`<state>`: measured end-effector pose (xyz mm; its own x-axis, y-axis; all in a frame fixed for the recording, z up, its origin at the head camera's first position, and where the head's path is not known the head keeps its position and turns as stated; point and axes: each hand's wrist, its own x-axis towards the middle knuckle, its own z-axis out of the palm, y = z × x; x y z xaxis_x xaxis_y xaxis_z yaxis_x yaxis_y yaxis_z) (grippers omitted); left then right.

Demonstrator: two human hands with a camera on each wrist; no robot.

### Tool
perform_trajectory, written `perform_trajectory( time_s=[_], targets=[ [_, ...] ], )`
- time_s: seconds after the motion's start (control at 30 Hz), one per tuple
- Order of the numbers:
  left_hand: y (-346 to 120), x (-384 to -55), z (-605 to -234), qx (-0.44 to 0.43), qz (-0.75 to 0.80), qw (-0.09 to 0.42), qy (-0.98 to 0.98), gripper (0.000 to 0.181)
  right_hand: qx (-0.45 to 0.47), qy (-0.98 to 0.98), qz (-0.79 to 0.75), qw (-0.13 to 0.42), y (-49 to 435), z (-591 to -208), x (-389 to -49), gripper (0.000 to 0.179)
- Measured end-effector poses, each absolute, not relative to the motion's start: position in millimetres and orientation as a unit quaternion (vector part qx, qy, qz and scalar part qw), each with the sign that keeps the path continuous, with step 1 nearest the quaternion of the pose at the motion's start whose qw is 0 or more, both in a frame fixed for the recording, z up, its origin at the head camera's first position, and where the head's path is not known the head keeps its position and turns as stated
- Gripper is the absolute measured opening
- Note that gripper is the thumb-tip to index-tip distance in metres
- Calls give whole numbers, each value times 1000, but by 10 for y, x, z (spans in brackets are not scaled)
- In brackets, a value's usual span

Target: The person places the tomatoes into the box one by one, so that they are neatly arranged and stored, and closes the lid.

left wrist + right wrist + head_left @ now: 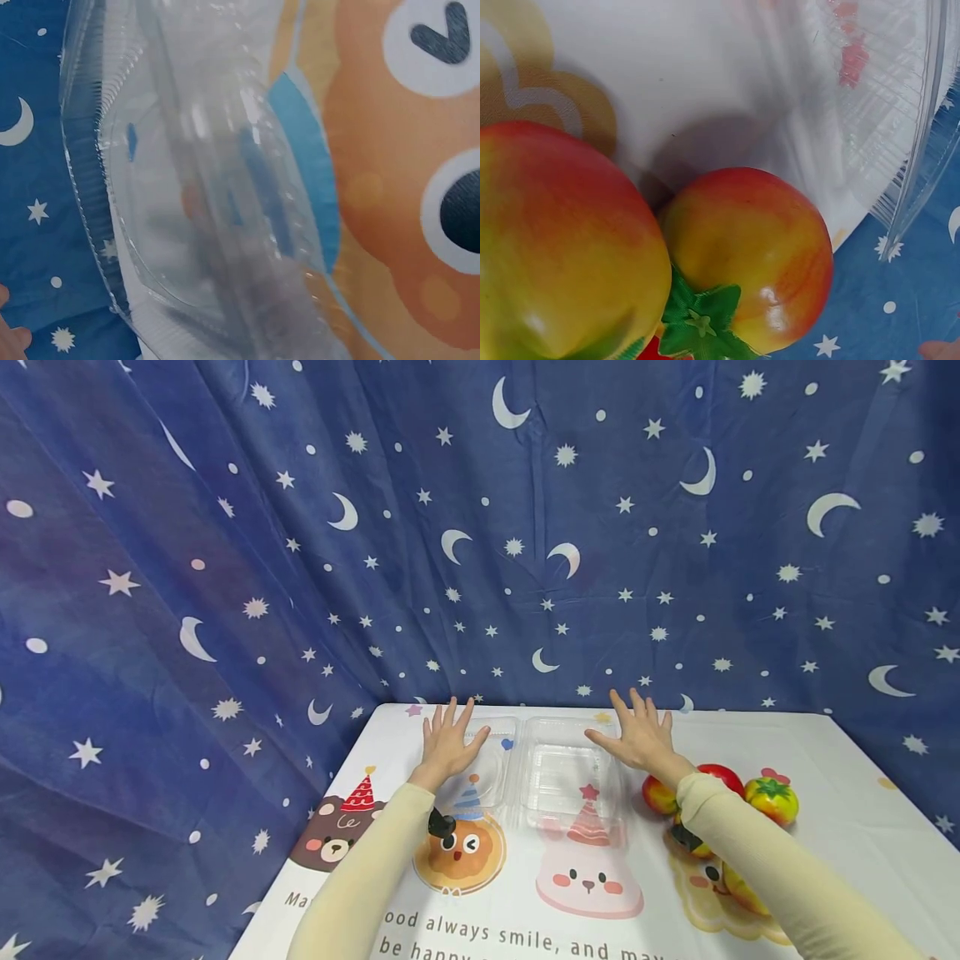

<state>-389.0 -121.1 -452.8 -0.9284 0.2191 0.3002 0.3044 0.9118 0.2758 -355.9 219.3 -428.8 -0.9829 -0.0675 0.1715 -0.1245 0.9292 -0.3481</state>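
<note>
A clear plastic clamshell box lies unfolded on the table, with one half (498,793) on the left and the deeper half (570,777) on the right. My left hand (446,747) is spread over the left half's outer side, fingers straight and holding nothing. Likewise, my right hand (641,739) has its fingers fanned out by the box's right edge. Its transparent ridged wall (217,187) fills much of the left wrist view. Close to my right wrist are a small red-yellow tomato-like fruit (757,255) with green leaves and a larger one (562,240).
Several toy-looking fruits, including a red one (723,775) and a yellow-green one (772,800), sit at the right, partly behind my right sleeve (757,852). A printed white cloth (495,893) covers the table. Behind it hangs a blue star-patterned curtain (480,568).
</note>
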Motion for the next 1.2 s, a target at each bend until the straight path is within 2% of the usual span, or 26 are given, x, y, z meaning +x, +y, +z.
perform_trajectory(
  time_s=[0.2, 0.47, 1.0, 1.2],
  targets=[
    [-1299, -3934, -4632, -128, -180, 131, -966, 69, 47, -981, 178, 70, 2201, -4328, -3572, 100],
    [-1430, -3956, -4735, -110, -261, 159, -946, 57, 44, -981, 179, 54, 2232, -4372, -3563, 97],
    [-1703, -3941, -4982, -46, -358, 134, -923, 59, 49, -983, 171, 46, 2288, -4446, -3506, 93],
    [-1719, -3963, -5012, -44, -438, 127, -889, 56, 47, -983, 169, 48, 2323, -4468, -3491, 94]
  ],
)
